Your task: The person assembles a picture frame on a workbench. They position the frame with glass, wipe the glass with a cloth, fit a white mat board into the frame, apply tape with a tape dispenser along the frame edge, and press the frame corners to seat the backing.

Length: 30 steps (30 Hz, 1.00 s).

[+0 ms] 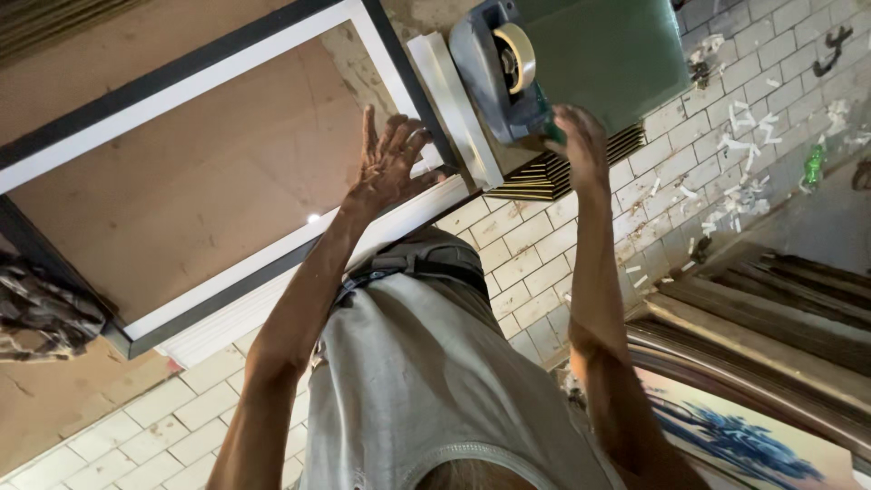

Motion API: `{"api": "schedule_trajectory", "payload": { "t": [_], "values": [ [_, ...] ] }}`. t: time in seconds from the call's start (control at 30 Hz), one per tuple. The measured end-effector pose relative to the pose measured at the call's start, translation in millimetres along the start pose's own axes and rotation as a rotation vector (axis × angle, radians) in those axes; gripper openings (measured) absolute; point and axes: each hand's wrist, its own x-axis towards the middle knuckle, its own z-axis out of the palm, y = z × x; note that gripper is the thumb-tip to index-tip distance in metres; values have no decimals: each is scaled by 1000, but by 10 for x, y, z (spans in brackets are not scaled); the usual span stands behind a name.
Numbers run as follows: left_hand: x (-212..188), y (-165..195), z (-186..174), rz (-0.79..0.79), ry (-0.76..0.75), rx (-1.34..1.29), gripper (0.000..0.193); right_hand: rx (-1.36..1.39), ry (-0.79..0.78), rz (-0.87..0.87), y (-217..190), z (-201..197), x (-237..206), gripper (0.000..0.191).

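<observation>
Tape dispenser (502, 77) sits in right hand's (577, 145) grip (left hand (390, 163) flat on frame (272, 136)).

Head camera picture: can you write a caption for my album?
Left hand presses flat on a picture frame while the right hand grips a tape dispenser above a tiled floor.

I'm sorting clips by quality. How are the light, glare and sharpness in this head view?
Head view: soft, even light, no hard shadows; one small bright glare spot on the brown backing board; the left hand on the frame and the right hand on the tape dispenser are fairly sharp; wide lens bends the tiled floor lines; bottom edge blurred.
</observation>
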Motion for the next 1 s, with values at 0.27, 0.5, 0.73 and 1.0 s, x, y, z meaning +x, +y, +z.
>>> {"api": "schedule_trajectory", "payload": {
  "t": [0.27,0.5,0.73,1.0],
  "values": [
    [-837,139,-592,-64,319,-275,35,-160,177,-168,398,-81,-312,33],
    [-1207,387,-778,-270,390,-421,14,-609,-138,5,762,490,-711,48],
    [-1027,389,-810,-132,372,-373,15,-623,-62,83,477,645,-802,47],
    [-842,475,-663,-71,285,-414,13,-674,-13,207,359,652,-849,44]
  ]
}}
